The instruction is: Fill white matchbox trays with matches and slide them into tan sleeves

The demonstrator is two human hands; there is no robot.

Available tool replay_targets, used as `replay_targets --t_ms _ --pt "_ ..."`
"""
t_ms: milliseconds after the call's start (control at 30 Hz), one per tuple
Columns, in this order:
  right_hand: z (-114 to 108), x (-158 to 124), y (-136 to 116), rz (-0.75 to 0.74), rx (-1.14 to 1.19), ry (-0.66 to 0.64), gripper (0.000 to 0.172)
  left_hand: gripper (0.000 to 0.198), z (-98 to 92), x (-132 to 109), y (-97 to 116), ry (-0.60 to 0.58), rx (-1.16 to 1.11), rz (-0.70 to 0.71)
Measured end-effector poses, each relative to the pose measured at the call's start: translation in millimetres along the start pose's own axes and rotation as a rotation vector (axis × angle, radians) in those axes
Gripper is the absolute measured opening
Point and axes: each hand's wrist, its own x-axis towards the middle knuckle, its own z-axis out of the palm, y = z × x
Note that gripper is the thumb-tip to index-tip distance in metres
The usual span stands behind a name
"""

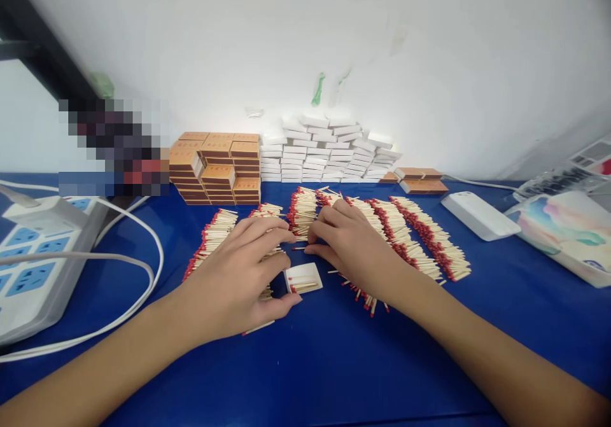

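Note:
A small white matchbox tray (317, 277) lies on the blue table with several red-tipped matches (304, 285) in it. My left hand (243, 271) is around its left end, index finger by the upper corner and thumb along the lower edge, so the tray sits between them. Just above the tray, my right hand (351, 239) has thumb and fingers pinched together; a match (298, 248) sticks out at their tips. Rows of loose matches (432, 239) fan out behind and beside both hands. Part of the match piles is hidden under my hands.
Orange matchboxes (217, 163) are stacked at the back left, beside piled white trays (319, 150) against the wall. Two or more orange boxes (422, 185) lie right of them. A power strip (42, 255) with looping white cables is at left; a white block (480, 216) is at right.

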Motion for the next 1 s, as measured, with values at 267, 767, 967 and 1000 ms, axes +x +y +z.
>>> replay_targets --t_ms 267,767,967,1000 --pt "-0.4 -1.1 2.6 -0.008 0.029 0.027 0.008 0.025 -0.6 0.8 -1.4 -0.013 0.002 0.000" --pt "2.3 -0.8 2.9 -0.039 0.151 0.017 0.008 0.026 -0.2 -0.2 -2.3 -0.023 0.009 -0.003" --pt "2.6 -0.4 4.1 -0.057 0.169 0.014 0.011 0.025 -0.4 -0.1 -2.0 -0.022 0.014 0.007" --pt "2.2 -0.2 4.1 -0.054 0.166 0.009 0.011 0.025 -0.2 -0.2 -1.8 -0.020 0.012 0.007"
